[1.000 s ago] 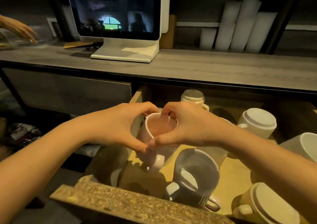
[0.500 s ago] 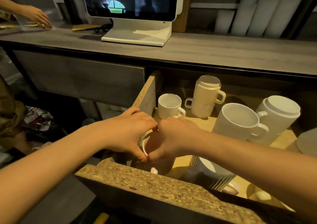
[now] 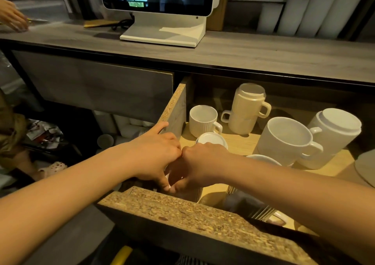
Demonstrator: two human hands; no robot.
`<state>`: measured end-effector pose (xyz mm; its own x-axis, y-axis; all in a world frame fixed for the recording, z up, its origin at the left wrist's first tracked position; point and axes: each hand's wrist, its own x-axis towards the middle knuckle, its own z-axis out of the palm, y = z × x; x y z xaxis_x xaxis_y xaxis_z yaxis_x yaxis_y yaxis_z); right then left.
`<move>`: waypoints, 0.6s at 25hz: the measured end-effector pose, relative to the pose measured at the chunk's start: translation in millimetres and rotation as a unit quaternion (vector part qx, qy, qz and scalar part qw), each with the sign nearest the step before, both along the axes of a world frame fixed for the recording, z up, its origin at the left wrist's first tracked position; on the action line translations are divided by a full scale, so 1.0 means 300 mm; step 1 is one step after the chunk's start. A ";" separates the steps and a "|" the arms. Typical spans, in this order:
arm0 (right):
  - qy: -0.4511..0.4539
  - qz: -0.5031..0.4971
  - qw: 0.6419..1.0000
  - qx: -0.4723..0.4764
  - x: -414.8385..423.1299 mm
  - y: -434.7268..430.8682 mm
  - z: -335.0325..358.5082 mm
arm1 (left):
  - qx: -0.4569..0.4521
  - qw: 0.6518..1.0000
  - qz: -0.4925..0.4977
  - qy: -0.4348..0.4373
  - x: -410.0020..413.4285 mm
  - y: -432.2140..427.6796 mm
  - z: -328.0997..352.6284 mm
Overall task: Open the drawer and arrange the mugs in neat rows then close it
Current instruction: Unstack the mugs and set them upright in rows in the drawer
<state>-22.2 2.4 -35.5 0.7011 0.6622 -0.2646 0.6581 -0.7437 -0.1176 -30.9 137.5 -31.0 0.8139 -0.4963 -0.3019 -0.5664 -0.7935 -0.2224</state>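
I have the drawer pulled open. Both hands are down in its near left corner, the left hand and the right hand touching at the knuckles. Between them they hold a mug, with the fingers wrapped around its two sides; most of it is hidden, so I cannot tell if it already rests on the drawer floor. The mug seems upright, its long axis vertical, directly below the grip and close beside the front panel. Farther in, just behind the hands, an inverted mug stands, then a ribbed mug. I judge that the held mug should continue this line along the left wall.
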 end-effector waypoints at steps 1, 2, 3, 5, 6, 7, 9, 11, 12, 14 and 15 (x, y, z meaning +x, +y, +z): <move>0.000 0.001 1.000 -0.012 0.008 -0.015 0.022 | 0.007 1.000 -0.001 0.000 -0.001 0.001 0.002; -0.001 -0.004 1.000 -0.012 0.016 -0.035 0.046 | 0.014 1.000 -0.001 0.003 -0.003 0.000 0.006; -0.001 -0.013 1.000 0.000 0.022 -0.062 0.070 | 0.019 1.000 0.000 0.009 -0.003 -0.002 0.012; -0.001 -0.031 0.999 0.034 0.028 -0.127 0.115 | 0.007 1.000 0.009 0.023 -0.002 -0.014 0.032; -0.006 -0.039 0.998 0.046 0.027 -0.161 0.134 | -0.011 0.999 0.013 0.030 -0.001 -0.027 0.047; -0.012 -0.048 0.997 0.053 0.027 -0.195 0.149 | -0.037 0.998 0.015 0.038 0.001 -0.042 0.065; -0.022 -0.068 0.996 0.062 0.027 -0.260 0.171 | -0.098 0.993 0.012 0.061 0.003 -0.085 0.101; -0.025 -0.091 0.993 0.067 0.021 -0.315 0.185 | -0.150 0.983 0.014 0.109 0.006 -0.132 0.125; -0.024 -0.099 0.993 0.066 0.015 -0.340 0.187 | -0.170 0.975 0.016 0.141 0.008 -0.155 0.132; -0.018 -0.110 0.992 0.062 -0.003 -0.391 0.187 | -0.199 0.960 0.012 0.194 0.014 -0.203 0.131; -0.011 -0.114 0.992 0.059 -0.015 -0.413 0.186 | -0.210 0.954 0.005 0.212 0.018 -0.225 0.126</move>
